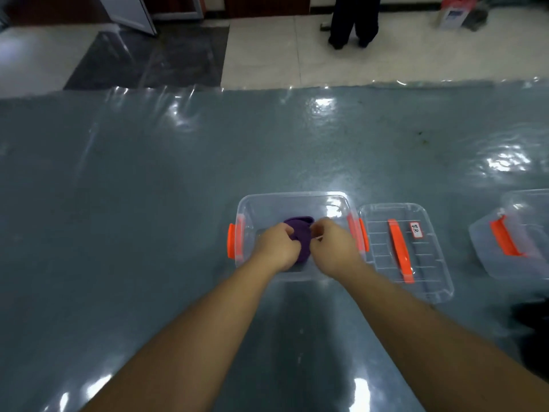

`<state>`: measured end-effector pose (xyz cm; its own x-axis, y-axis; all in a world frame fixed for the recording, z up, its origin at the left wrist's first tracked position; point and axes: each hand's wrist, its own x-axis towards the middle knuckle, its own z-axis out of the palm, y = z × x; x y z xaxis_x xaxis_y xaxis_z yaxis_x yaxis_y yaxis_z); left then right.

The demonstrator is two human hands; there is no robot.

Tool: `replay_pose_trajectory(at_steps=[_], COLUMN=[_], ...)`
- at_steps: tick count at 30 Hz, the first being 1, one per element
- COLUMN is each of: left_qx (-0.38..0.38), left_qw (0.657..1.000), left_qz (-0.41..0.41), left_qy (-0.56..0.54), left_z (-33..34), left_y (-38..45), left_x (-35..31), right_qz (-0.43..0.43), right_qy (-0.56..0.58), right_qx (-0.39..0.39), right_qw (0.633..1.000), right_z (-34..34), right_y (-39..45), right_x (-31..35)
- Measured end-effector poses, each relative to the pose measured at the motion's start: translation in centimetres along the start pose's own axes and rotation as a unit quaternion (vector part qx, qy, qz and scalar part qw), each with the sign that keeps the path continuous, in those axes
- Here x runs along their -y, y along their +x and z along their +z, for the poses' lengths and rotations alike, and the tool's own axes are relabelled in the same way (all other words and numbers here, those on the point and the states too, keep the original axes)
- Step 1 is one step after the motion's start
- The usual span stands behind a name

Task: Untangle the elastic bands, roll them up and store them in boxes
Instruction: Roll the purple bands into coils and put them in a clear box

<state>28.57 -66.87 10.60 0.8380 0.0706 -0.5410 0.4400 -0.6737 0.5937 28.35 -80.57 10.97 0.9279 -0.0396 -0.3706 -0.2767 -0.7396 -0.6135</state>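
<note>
- left hand (277, 246): curled shut on purple band roll (300, 233), centre frame, inside open box (292, 197)
- right hand (329, 245): pinching roll's other side
- risk: let go early, elastic springs open
- lid (405, 251) right of box, still off

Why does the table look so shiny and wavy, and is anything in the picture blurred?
Head view: the table wears a clear plastic sheet that throws back white patches of ceiling light, brightest at the far edge and on the right; the wide lens bends that edge; the hands on the purple band in the box are slightly soft, and the corners are dim.
</note>
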Motion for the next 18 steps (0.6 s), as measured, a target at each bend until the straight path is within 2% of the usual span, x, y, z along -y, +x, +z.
replay_pose_trajectory(at_steps=[4, 8, 11, 13, 15, 18], left_qx=[-0.055, -0.076, -0.065, -0.030, 0.012, 0.062], left_qw=[0.994, 0.980, 0.959, 0.957, 0.954, 0.944], left_qz=[0.095, 0.165, 0.209, 0.211, 0.212, 0.215], left_qy=[0.018, 0.084, 0.179, 0.199, 0.211, 0.242], left_z=[1.1, 3.9, 6.5, 8.9, 11.9, 16.6], left_y=[-3.4, -6.9, -9.7, -10.9, -11.8, -13.7], left_x=[-1.4, -2.0, -2.4, -2.5, -3.1, -5.2], right_qz=[-0.042, -0.021, 0.057, 0.132, 0.173, 0.190], right_qy=[0.039, 0.053, 0.022, -0.015, -0.077, -0.100], right_qx=[-0.065, -0.111, -0.058, 0.021, 0.091, 0.092], right_qw=[0.996, 0.992, 0.996, 0.991, 0.978, 0.972], right_z=[-1.7, -3.5, -4.5, -5.2, -6.3, -8.9], right_y=[-4.5, -8.6, -10.8, -12.4, -14.5, -17.9], right_x=[-1.5, -5.8, -10.7, -13.9, -17.1, -22.1])
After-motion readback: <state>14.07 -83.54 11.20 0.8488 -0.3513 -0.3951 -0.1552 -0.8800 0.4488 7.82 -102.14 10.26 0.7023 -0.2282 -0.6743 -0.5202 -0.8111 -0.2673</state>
